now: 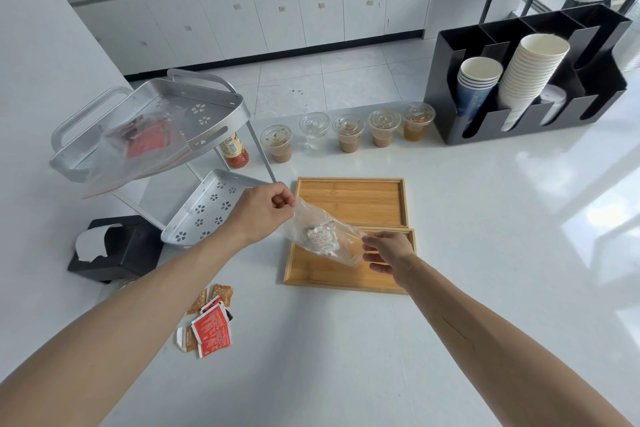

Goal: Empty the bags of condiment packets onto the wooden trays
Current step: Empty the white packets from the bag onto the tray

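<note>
Grip on the clear bag [322, 236] is pinched at both ends by left hand [263, 211] and right hand [388, 253], its long axis slanting above the near wooden tray [311, 274].

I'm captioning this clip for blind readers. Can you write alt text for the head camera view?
Two bare hands hold a clear plastic bag of white packets over the nearer wooden tray, the left hand pinching one end and the right hand the other. A second wooden tray lies just beyond, and loose red and brown packets sit on the white counter.
</note>
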A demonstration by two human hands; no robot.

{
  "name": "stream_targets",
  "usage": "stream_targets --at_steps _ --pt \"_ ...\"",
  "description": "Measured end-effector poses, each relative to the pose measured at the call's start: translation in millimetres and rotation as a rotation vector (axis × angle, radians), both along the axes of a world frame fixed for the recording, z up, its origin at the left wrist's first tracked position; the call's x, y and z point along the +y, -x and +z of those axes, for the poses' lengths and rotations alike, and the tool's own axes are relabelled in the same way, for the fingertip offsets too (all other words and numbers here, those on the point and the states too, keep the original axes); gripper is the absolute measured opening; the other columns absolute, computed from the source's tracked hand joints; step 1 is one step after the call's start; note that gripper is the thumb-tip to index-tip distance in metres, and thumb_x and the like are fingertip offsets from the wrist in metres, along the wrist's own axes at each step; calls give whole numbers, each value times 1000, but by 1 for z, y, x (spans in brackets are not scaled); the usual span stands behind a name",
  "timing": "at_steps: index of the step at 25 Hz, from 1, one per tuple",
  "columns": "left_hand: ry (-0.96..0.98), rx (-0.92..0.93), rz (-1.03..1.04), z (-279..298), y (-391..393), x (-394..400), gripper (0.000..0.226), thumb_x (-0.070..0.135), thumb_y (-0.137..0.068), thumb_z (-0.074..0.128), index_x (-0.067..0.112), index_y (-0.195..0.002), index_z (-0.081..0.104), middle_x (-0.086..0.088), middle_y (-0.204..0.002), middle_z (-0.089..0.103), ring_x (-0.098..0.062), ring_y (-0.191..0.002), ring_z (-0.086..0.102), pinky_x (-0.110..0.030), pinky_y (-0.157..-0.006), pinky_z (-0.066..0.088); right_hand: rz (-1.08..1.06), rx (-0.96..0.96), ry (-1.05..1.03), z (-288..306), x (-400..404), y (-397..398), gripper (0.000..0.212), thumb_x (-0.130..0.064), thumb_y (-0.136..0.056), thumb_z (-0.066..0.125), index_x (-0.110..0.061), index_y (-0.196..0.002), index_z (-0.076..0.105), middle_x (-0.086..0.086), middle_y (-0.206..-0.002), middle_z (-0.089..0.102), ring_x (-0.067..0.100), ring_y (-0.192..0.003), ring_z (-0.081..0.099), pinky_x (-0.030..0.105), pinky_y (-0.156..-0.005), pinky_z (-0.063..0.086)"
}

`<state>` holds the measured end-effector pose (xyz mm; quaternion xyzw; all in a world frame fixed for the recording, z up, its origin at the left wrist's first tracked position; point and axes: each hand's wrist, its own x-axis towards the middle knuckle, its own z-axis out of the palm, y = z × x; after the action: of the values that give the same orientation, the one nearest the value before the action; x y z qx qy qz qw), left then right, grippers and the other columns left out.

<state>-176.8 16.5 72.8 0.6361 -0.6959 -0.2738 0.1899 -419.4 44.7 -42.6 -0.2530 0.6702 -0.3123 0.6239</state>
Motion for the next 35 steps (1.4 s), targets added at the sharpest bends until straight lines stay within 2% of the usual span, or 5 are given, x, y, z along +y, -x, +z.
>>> stream_targets --at_steps 15,20,25,31,35 --pt "54 112 -119 25 28 5 16 11 -88 59 22 -87 69 13 -87 66 4 -73 55 -5 -68 40 10 -63 -23 -5 -5 -7 8 -20 -92 65 -13 -88 67 4 -82 67 17 -69 61 32 -65 51" --pt "120 58 -132 27 31 4 17 9 -95 55 14 -99 70 1 -99 63 -9 -80 54 -9 -71 39 11 -79 -16 -5 -5 -8 12 -22 -93 64 -13 -86 66 3 -81 65 15 -69 59 31 -63 49" --pt "228 30 -147 30 36 5 18 8 -95 54 13 -99 71 7 -95 57 10 -78 52 0 -68 32 -2 -116 -2 -3 -6 -8 13 -24 -93 65 -12 -91 68 3 -81 64 14 -65 55 26 -55 43" --pt "249 -113 -181 20 42 7 19 14 -97 52 15 -98 71 -1 -101 61 -20 -91 60 -34 -79 49 0 -130 -10 -5 0 -8 11 -21 -94 64 -12 -89 68 1 -76 61 12 -56 49 24 -46 34" --pt "325 -29 -92 20 42 7 18 13 -97 52 15 -97 70 6 -96 57 -14 -85 57 -30 -74 46 -16 -164 -13 -5 2 -4 11 -22 -94 63 -13 -89 67 0 -76 61 11 -54 46 23 -44 31"
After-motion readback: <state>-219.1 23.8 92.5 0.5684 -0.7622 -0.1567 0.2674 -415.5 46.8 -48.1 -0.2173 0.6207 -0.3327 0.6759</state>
